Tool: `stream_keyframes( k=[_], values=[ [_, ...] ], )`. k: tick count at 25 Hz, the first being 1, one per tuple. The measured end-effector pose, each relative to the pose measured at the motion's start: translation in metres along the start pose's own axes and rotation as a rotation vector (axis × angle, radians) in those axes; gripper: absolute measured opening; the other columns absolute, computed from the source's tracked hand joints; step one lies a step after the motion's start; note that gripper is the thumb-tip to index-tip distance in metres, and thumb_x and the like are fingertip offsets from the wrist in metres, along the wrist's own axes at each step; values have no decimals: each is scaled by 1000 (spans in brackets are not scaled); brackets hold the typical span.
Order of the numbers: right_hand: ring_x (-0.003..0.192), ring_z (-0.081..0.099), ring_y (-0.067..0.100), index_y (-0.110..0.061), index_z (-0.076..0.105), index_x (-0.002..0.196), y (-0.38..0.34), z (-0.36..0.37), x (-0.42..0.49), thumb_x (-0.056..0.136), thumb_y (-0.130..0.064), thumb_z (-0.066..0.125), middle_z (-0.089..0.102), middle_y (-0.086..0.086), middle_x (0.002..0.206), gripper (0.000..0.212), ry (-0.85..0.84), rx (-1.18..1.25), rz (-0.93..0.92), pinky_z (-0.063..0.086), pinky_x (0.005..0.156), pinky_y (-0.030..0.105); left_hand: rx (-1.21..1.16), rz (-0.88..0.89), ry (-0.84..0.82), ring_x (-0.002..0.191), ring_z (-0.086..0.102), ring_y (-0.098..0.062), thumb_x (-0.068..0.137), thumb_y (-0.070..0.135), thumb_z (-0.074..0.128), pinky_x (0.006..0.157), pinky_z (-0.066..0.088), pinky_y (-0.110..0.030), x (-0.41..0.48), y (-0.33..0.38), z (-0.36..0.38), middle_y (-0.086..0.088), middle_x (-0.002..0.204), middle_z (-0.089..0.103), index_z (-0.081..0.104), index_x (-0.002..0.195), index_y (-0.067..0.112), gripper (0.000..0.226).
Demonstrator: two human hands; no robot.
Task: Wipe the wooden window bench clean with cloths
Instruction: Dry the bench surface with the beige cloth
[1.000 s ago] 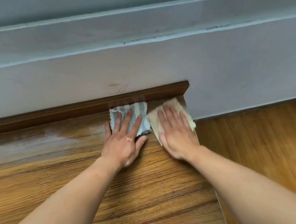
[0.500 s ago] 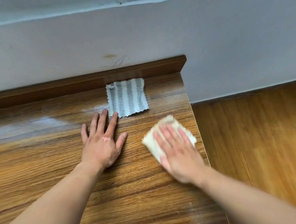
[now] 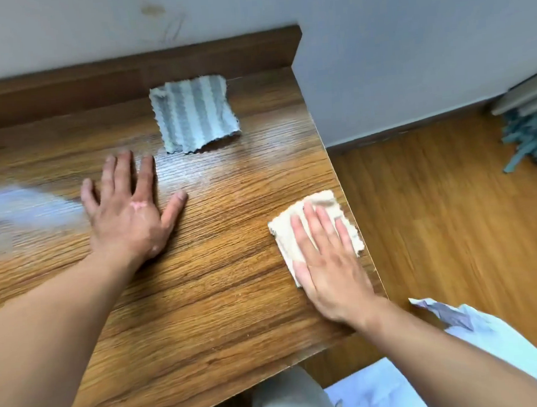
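The wooden window bench (image 3: pixel 221 270) fills the left and middle of the view. A grey striped cloth (image 3: pixel 195 113) lies flat by itself near the back skirting. My left hand (image 3: pixel 128 213) rests palm down on the bare wood in front of that cloth, fingers spread, holding nothing. A beige cloth (image 3: pixel 282 231) lies close to the bench's right edge, and my right hand (image 3: pixel 325 256) presses flat on top of it.
A dark wooden skirting (image 3: pixel 125 76) runs along the white wall behind the bench. To the right lies wooden floor (image 3: pixel 452 209), with a teal mop head (image 3: pixel 530 143) at the far right. My clothing (image 3: pixel 385 392) shows at the bottom.
My left hand let go of the grey cloth and drew back toward me onto bare wood. My right hand slid the beige cloth toward me along the right edge.
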State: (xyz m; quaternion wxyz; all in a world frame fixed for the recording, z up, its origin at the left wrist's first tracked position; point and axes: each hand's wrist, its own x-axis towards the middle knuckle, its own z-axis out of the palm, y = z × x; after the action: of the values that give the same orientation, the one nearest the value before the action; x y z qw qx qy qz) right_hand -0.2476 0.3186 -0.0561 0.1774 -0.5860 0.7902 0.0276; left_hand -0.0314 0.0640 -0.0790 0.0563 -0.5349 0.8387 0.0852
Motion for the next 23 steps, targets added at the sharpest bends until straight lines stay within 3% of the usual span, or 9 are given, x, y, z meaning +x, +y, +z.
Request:
stream_keyframes(
  k=[3, 7, 10, 12, 14, 16, 18, 20, 23],
  values=[
    [158, -6, 24, -19, 7, 164, -44, 40, -88, 100, -57, 34, -2, 7, 172, 79, 33, 74, 121, 3, 125, 49, 8, 43, -23, 157, -2, -23, 87, 85, 6, 122, 3, -58, -1, -5, 1, -5, 171, 0, 5, 161, 29, 92],
    [153, 29, 17, -19, 47, 152, -106, 65, -112, 97, -26, 47, 36, -2, 163, 55, 275, 307, 221, 27, 120, 48, -11, 88, -67, 157, -8, -22, 82, 88, -3, 122, -1, -59, 1, -9, 1, -4, 171, -8, -4, 161, 30, 97],
    [120, 63, 3, -26, 69, 125, -124, 29, -116, 100, -15, 52, 70, -18, 126, 32, 435, 847, 367, 50, 102, 33, -33, 89, -83, 157, -10, -22, 81, 88, -4, 122, -2, -59, 0, -7, -1, -3, 171, -9, -3, 161, 29, 99],
    [108, 70, 13, -16, 72, 118, -108, -5, -108, 99, -13, 54, 77, -4, 114, 26, 330, 1512, 449, 54, 94, 34, -29, 94, -68, 157, -9, -22, 82, 88, -3, 122, -1, -60, -1, -7, -2, -4, 171, -8, -3, 161, 29, 99],
    [107, 71, 24, -8, 70, 121, -72, -19, -101, 98, -7, 56, 76, 12, 114, 27, 345, 1747, 556, 53, 95, 43, -28, 105, -50, 157, -8, -23, 82, 88, -2, 121, -1, -60, -1, -8, -1, -5, 171, -6, -1, 161, 28, 100],
    [101, 70, 15, -14, 68, 121, -43, -22, -101, 95, -3, 59, 77, 1, 110, 29, 374, 1228, 731, 50, 95, 41, -29, 109, -55, 157, -7, -24, 82, 89, -1, 121, 0, -60, -2, -10, -1, -6, 171, -5, 0, 162, 28, 100],
    [122, 60, 15, -19, 59, 136, -38, -9, -108, 93, -19, 59, 67, -2, 130, 43, 479, 585, 748, 44, 110, 40, -32, 111, -50, 157, -7, -23, 82, 88, -1, 121, 0, -60, -1, -10, 0, -6, 171, -4, 1, 162, 28, 100],
    [152, 28, 20, -20, 39, 155, -55, 6, -103, 97, -42, 46, 36, 3, 163, 63, 385, 322, 514, 22, 125, 44, -32, 110, -51, 157, -7, -23, 82, 88, -1, 121, 0, -60, -1, -9, -1, -6, 171, -4, 0, 162, 28, 99],
    [155, -24, 21, -23, -5, 164, -88, 40, -71, 99, -68, 13, -19, 6, 170, 81, 158, 145, 421, -7, 126, 53, -25, 113, -34, 157, -7, -24, 84, 85, -2, 121, -1, -60, -4, -8, -1, -7, 171, -4, 0, 162, 27, 97]
  ],
)
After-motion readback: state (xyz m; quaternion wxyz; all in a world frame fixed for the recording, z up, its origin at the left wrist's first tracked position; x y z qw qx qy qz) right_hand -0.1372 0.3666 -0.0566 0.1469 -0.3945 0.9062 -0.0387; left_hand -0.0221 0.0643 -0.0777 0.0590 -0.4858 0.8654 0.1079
